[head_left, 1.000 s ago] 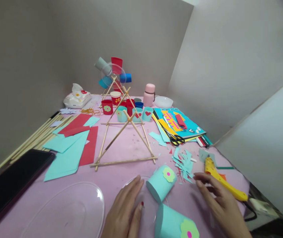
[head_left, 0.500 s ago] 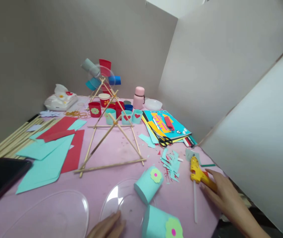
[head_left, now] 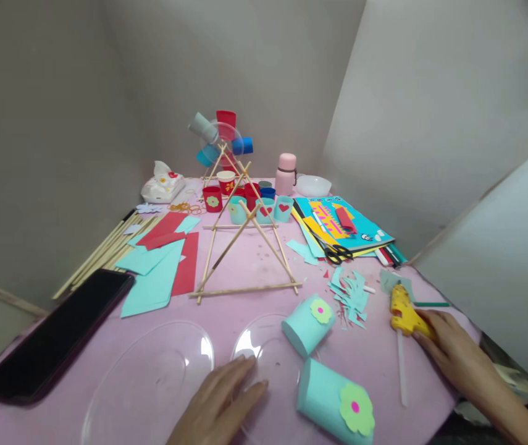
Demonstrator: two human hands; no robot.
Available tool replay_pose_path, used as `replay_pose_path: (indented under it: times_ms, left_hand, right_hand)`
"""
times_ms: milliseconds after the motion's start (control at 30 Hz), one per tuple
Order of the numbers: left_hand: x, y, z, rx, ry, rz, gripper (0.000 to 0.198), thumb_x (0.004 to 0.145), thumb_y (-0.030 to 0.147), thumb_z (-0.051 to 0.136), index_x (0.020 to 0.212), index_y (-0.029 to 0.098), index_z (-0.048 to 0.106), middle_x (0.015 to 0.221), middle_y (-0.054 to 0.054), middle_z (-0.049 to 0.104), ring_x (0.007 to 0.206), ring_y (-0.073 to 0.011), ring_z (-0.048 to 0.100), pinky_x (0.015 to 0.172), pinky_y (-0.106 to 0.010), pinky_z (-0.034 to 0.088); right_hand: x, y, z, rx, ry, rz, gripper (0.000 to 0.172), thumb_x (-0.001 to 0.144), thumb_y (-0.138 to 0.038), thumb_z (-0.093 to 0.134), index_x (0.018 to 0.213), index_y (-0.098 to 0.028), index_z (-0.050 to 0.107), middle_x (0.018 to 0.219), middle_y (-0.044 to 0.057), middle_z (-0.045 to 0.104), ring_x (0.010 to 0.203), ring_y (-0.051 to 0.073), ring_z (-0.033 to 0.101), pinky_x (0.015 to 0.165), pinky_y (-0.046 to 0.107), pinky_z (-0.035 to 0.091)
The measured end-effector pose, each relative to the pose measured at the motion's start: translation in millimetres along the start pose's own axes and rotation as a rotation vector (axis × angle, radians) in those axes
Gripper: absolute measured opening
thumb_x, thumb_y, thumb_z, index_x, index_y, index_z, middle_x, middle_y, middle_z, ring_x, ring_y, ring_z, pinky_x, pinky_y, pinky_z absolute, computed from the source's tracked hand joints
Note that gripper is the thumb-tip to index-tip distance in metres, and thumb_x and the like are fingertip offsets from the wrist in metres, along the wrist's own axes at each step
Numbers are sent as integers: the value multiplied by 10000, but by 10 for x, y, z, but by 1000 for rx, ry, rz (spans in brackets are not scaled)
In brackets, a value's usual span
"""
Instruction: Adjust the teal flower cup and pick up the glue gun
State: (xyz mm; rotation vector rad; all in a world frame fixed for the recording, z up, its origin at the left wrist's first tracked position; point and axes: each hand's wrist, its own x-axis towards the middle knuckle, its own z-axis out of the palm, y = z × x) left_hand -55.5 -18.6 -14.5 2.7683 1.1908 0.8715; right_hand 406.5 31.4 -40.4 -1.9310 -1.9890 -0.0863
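Observation:
My left hand [head_left: 220, 395] lies with its fingers stretched out on the left rim of a clear plastic disc [head_left: 270, 377]. Two mint paper cups, each bearing a green flower with a pink centre, lie on their sides at that disc: one cup [head_left: 301, 330] on its upper right, the other cup [head_left: 323, 395] nearer me. At the right, my right hand [head_left: 449, 346] is closed round the handle of a yellow hot glue gun [head_left: 402, 312], which rests on the table with a white glue stick [head_left: 401, 371] protruding from its back. A second clear disc [head_left: 152, 383] lies left of my left hand.
Behind the discs stands a wooden stick frame [head_left: 247, 288]. Several decorated cups, a Ferris-wheel-like model [head_left: 222, 142] and a pink bottle [head_left: 286, 176] are farther back. Paper scraps [head_left: 351, 296] and scissors [head_left: 338, 253] lie right; a black phone [head_left: 60, 334] and coloured paper [head_left: 152, 278] lie left.
The view has turned left, so everything sits farther right in the picture. More of my left hand shows over the disc. My right hand has closed further round the glue gun's handle.

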Motion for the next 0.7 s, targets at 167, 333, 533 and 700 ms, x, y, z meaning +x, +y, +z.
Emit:
replay_pose_path:
  times_ms: [167,333,533,700]
  left_hand:
    - [-25,-49,43,104,-68,83,508,862,568,481,1299,308,498,1312,-24,602,1172,-230,585,921,-382,529]
    - [-51,-112,128,157,-38,146,442,829,481,573,1230,294,567,1299,-20,613,1126,-218,619,909,-329,540]
    - [15,-40,100,122,26,165,408,828,490,586,1178,282,600,1222,-35,667,1078,-204,647,900,-265,537]
    - [93,119,11,244,-57,197,363,838,512,583,1073,244,653,1120,-48,719,972,-213,697,795,-273,591]
  right_hand:
    - [-60,-41,-113,76,74,64,437,874,-458,388,1133,-125,504,1088,195,570,1026,367,562,893,525,458]
    - [-220,-163,-337,462,147,321,488,815,-549,478,1158,-201,498,1164,172,570,1065,387,549,912,551,451]
    - [-379,-435,-562,1074,272,735,423,810,-538,550,1138,-274,588,1168,191,623,1090,389,582,805,484,537]
    - [-394,-654,-705,1273,276,699,535,828,-461,557,1327,-274,502,1148,198,647,935,373,669,642,445,608]
